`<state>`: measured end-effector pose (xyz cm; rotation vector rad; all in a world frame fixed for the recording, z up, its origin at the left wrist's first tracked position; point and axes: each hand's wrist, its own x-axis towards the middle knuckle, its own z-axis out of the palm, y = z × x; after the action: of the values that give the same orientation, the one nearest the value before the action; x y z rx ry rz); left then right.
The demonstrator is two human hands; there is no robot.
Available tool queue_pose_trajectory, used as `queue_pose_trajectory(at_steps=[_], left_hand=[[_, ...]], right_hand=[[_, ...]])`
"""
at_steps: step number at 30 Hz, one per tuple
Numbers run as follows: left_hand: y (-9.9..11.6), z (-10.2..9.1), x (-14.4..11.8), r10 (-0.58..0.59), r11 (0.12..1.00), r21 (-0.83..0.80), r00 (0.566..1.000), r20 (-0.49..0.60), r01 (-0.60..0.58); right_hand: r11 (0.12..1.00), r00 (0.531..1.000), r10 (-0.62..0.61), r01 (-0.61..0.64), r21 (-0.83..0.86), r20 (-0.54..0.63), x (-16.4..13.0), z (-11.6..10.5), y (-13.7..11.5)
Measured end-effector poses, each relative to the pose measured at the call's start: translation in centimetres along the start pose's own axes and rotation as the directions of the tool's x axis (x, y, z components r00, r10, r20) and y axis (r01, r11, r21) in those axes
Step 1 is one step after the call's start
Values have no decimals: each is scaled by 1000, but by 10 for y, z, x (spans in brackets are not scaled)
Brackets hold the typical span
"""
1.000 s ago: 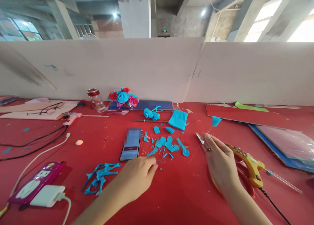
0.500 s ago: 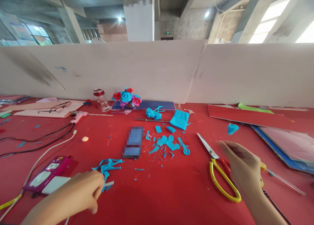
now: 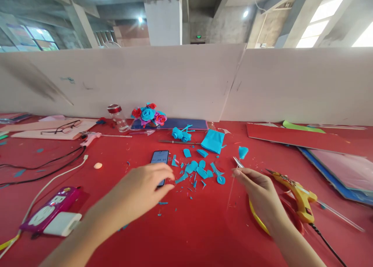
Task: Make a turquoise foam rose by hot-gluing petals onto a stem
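My left hand (image 3: 145,181) is over the phone (image 3: 159,156), palm down, its thumb and fingers slightly apart, with nothing visible in them. It hides the lower part of the phone. My right hand (image 3: 256,185) pinches a hardly visible thin stem, and a blue petal-shaped piece (image 3: 243,152) sits just above the fingertips. Under that hand lie scissors (image 3: 258,218) with yellow handles, partly covered, blade tips showing. Cut blue petals and scraps (image 3: 201,169) are scattered between the hands. Behind them are a folded blue sheet (image 3: 213,141) and small blue rolled flowers (image 3: 182,134).
At right lies a yellow glue gun (image 3: 300,197) with its cord. On the left are a purple power strip (image 3: 52,210) with a white plug, a pink glue gun (image 3: 92,138) and cables. Farther back stand a glass jar (image 3: 118,119) and a flower bouquet (image 3: 149,115).
My left hand has moved up and right from the blue scraps to over the phone. My right hand and the blue piece have shifted left, uncovering the yellow glue gun.
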<state>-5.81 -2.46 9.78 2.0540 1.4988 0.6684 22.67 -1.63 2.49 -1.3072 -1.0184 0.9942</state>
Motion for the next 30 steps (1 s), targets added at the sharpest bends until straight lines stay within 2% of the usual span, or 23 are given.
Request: queue_pose_trajectory(at_steps=[2, 4, 7, 11, 14, 17, 21, 25, 30], left_hand=[[14, 29, 11, 163, 986, 5, 980, 113, -164], [22, 57, 18, 203, 978, -67, 976, 84, -198], [26, 91, 27, 146, 963, -237, 987, 68, -126], [21, 117, 34, 35, 903, -428, 990, 137, 28], [13, 125, 35, -18, 851, -517, 989, 149, 94], [7, 128, 34, -14, 809, -576, 984, 176, 115], [5, 131, 31, -33, 736, -661, 982, 183, 148], [4, 133, 29, -37, 739, -661, 988, 152, 130], [3, 133, 29, -56, 746, -652, 989, 138, 133]], right_hand=[[1000, 998, -5, 5, -9, 59, 0, 10, 0], [1000, 993, -12, 14, -14, 120, -1, 18, 0], [1000, 983, 6, -6, 3, 182, -3, 28, 1], [998, 986, 31, -40, 57, 161, -4, 34, 5], [994, 993, 37, -48, 96, 115, -1, 33, 10], [992, 996, 40, -48, 113, 77, 1, 31, 15], [996, 995, 37, -44, 73, 90, -2, 33, 15], [999, 992, 46, -46, -1, 117, -7, 34, 14], [999, 996, 35, -33, -27, 82, -6, 30, 22]])
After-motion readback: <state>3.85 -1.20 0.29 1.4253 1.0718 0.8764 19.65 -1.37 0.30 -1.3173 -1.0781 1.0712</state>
